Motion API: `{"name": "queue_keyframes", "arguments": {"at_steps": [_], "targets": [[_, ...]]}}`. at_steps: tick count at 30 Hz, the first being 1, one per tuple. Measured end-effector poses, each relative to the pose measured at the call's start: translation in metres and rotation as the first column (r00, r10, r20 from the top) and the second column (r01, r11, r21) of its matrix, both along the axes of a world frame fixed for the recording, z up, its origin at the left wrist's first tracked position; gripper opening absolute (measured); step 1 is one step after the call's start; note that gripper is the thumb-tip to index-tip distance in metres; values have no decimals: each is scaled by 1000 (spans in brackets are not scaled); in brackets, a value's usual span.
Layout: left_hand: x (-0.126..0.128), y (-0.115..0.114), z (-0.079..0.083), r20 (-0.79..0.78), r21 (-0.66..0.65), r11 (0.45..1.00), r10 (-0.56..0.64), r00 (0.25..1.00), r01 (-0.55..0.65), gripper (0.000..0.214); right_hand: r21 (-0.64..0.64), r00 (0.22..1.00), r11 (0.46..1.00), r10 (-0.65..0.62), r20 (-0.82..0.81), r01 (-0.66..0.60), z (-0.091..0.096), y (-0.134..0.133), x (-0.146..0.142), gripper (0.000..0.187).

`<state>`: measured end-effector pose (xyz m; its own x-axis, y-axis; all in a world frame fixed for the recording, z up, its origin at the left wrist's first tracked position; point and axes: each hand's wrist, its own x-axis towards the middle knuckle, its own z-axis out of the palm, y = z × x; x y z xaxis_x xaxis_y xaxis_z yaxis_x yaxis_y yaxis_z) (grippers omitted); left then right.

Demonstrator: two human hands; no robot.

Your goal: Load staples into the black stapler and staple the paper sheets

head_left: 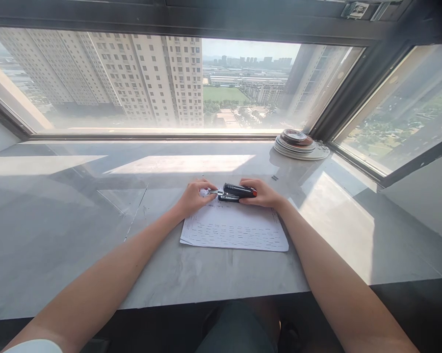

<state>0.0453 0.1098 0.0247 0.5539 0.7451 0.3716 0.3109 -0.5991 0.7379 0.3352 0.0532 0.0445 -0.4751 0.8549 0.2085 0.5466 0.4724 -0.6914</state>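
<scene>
We have counter (pixel 59 220) free left of our left hand (pixel 193 196), free right of our right hand (pixel 264 193). Between our hands, stapler (pixel 239 191) fills gap. Far right, stack of plates (pixel 299 144), well apart. At back, window frame (pixel 150 133) closes off reach.

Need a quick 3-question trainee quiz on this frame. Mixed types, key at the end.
1. True or false: the black stapler sits at the far edge of the printed sheet.
2. Which hand is at the stapler's red-tipped end? A) left B) right C) neither
3. Fill in: the stack of plates stands on the counter at the window's ___ corner, as the person sees it.

Key
1. True.
2. B. The right hand holds that end, and the left hand is at the metal front end.
3. right
</scene>
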Motion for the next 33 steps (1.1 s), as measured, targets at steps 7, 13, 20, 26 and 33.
{"name": "queue_keyframes", "arguments": {"at_steps": [7,13,20,26,33], "targets": [[0,-5,5,-40,-48,998,-39,998,37,18,-14,998,999,42,-48,-43,0,0,0,27],[1,-6,4,-42,-62,997,-36,998,33,17,-21,998,998,52,-46,-53,-2,1,1,27],[1,-2,3,-38,-93,995,-46,998,42,18,-23,998,998,60,-35,-61,0,0,0,23],[1,-1,1,-44,-98,994,-46,998,41,18,-23,998,998,53,-24,-54,-2,1,2,23],[1,-1,2,-54,-113,993,-49,997,43,20,-26,999,998,48,-24,-49,-2,1,1,21]]}}
